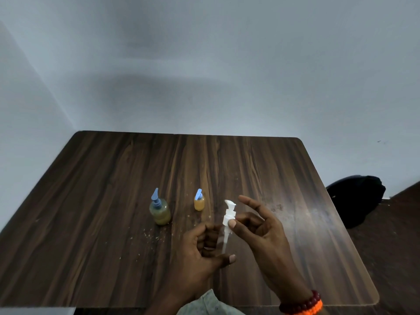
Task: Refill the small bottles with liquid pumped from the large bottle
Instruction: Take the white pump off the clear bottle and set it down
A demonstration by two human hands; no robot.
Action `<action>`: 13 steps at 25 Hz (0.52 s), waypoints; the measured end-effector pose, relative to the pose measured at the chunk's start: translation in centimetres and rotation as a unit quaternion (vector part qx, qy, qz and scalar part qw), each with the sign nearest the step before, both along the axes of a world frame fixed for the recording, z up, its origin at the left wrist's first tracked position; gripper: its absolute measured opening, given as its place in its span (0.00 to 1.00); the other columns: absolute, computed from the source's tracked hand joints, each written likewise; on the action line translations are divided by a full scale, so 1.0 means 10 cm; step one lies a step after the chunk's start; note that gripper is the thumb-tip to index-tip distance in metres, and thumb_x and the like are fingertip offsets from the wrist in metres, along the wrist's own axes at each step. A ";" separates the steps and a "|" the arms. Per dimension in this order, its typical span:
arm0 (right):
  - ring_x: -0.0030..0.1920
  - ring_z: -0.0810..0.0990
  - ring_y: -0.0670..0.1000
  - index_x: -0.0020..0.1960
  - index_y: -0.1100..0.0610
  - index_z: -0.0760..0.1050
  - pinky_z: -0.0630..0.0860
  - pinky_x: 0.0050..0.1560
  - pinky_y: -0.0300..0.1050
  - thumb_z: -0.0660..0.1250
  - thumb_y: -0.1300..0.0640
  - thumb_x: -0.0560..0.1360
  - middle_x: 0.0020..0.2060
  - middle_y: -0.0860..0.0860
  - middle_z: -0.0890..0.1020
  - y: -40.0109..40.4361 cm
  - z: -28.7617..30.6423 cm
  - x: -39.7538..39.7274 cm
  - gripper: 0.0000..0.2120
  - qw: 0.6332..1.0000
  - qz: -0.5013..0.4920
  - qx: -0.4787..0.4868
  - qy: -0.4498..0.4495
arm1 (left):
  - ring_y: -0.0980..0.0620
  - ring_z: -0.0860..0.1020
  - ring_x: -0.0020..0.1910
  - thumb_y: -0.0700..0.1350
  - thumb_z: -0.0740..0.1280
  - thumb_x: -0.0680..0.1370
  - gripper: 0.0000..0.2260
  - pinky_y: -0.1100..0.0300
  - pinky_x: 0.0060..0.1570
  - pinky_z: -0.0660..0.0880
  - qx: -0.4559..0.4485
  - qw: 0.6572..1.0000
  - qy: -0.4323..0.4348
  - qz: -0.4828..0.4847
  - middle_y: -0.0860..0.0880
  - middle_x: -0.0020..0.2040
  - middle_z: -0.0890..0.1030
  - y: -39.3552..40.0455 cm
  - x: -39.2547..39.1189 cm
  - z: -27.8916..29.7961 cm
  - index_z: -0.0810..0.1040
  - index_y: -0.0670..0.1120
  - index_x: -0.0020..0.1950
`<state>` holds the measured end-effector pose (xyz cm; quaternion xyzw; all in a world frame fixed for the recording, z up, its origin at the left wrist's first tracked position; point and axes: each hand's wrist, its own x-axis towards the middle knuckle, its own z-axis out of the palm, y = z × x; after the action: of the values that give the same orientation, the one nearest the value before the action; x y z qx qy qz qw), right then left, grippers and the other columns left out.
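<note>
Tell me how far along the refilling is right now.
Two blue-pump bottles stand on the wooden table: the larger greenish one and the small orange one, both holding liquid. In hand: the left hand holds a clear small bottle that looks empty; the right hand pinches its white pump. Filling it remains.

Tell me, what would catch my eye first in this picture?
Most likely the white pump head, pinched by the right hand over a clear small bottle that the left hand grips, near the front middle of the dark wooden table. Behind them stand two blue-pumped bottles of yellowish liquid: the larger bottle to the left, the smaller orange bottle beside it.
</note>
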<state>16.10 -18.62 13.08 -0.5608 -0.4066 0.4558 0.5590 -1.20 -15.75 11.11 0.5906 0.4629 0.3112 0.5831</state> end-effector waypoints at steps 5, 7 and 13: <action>0.57 0.84 0.52 0.69 0.44 0.70 0.83 0.56 0.53 0.77 0.56 0.70 0.56 0.51 0.84 0.00 -0.01 -0.04 0.31 0.999 0.040 -0.017 -0.013 | 0.52 0.87 0.46 0.35 0.84 0.66 0.22 0.59 0.46 0.85 0.006 1.000 0.009 -0.003 0.48 0.48 0.89 0.00 0.00 -0.02 0.85 0.49 0.56; 0.53 0.84 0.53 0.67 0.43 0.73 0.83 0.54 0.54 0.78 0.55 0.69 0.52 0.53 0.84 0.01 -0.03 -0.06 0.29 0.999 0.010 -0.016 -0.039 | 0.54 0.88 0.47 0.35 0.84 0.66 0.23 0.60 0.46 0.85 0.009 1.000 0.012 -0.006 0.50 0.48 0.89 0.00 0.00 -0.02 0.85 0.50 0.56; 0.56 0.84 0.53 0.67 0.42 0.73 0.83 0.55 0.51 0.76 0.57 0.71 0.54 0.53 0.84 0.00 0.01 -0.02 0.28 0.999 0.039 -0.005 -0.014 | 0.56 0.88 0.48 0.37 0.85 0.66 0.23 0.64 0.45 0.82 0.007 1.000 0.012 -0.007 0.52 0.50 0.90 0.01 -0.03 -0.04 0.85 0.52 0.57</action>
<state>15.91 -18.59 13.15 -0.5533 -0.4339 0.4715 0.5323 -1.46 -15.70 10.70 0.6015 0.4634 0.3035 0.5755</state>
